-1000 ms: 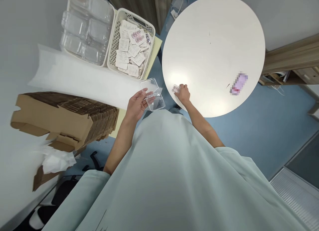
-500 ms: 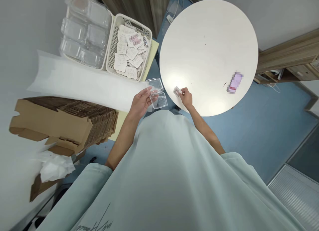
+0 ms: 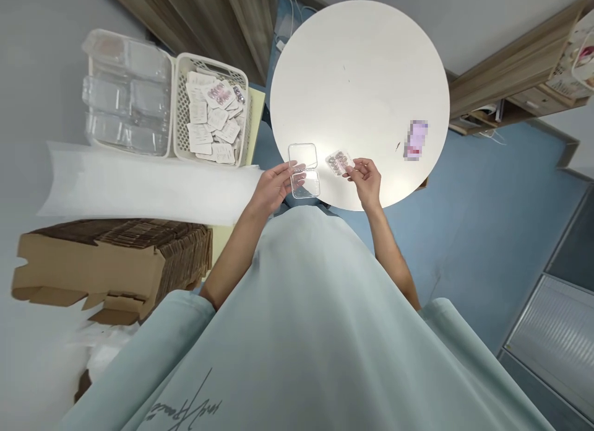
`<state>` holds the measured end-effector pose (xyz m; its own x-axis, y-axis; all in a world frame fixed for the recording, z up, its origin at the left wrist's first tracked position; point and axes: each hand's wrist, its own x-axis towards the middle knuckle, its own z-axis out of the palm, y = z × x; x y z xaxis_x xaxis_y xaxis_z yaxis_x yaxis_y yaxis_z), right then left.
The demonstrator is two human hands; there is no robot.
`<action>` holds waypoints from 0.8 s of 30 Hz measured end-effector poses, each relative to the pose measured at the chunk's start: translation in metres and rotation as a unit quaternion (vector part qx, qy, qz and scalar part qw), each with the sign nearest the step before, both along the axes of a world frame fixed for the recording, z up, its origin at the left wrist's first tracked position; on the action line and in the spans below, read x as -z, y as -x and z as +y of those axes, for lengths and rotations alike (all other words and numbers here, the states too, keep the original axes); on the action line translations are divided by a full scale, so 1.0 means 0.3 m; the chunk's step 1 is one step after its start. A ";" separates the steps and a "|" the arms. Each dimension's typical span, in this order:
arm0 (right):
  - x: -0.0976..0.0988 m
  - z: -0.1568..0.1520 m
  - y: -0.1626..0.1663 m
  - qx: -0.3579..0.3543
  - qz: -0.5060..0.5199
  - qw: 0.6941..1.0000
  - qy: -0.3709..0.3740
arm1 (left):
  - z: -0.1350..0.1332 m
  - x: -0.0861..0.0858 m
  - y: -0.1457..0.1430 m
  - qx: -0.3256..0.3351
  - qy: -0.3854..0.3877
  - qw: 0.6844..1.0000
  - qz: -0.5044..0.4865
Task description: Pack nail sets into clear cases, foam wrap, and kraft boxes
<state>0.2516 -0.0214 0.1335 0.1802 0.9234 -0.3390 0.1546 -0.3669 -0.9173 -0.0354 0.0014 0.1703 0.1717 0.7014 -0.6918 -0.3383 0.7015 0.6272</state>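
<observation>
My left hand [image 3: 275, 186] grips a clear plastic hinged box [image 3: 304, 156] by its left side. The box is unfolded, lid and base both spread, at the near-left edge of the round white table [image 3: 362, 65]. Between the thumb and fingers of my right hand [image 3: 366, 180] is a small white card [image 3: 340, 163] bearing rows of shiny pinkish-brown pieces, too small to identify. It is held just right of the box, apart from it. Further left, a white perforated basket [image 3: 179, 130] contains many similar cards [image 3: 217, 118], mostly with their printed sides up.
Another basket [image 3: 171, 103] with clear plastic boxes [image 3: 127, 100] stands at the far left. Below lie a white sheet [image 3: 153, 186] and a stack of folded brown cardboard boxes [image 3: 93, 264]. A blurred purple object [image 3: 416, 140] rests on the table's right side. Wooden shelving [image 3: 515, 78] stands beyond.
My right hand has raised and turned the card, so its pieces show more plainly. The open box now overlaps the table's edge. The whole view has shifted.
</observation>
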 end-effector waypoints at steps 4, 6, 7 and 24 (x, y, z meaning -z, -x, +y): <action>-0.116 0.005 0.026 -0.037 0.027 0.998 -0.039 | 0.018 -0.014 -0.031 0.021 -0.011 1.000 -0.001; -0.165 0.007 0.051 -0.070 0.029 0.996 -0.054 | 0.027 -0.021 -0.042 0.034 -0.024 0.999 -0.004; -0.185 0.008 0.063 -0.088 0.023 0.994 -0.058 | 0.030 -0.025 -0.047 0.041 -0.030 0.999 -0.004; -0.235 0.003 0.105 -0.273 -0.141 0.946 -0.101 | 0.027 -0.041 -0.055 0.072 -0.076 0.994 0.017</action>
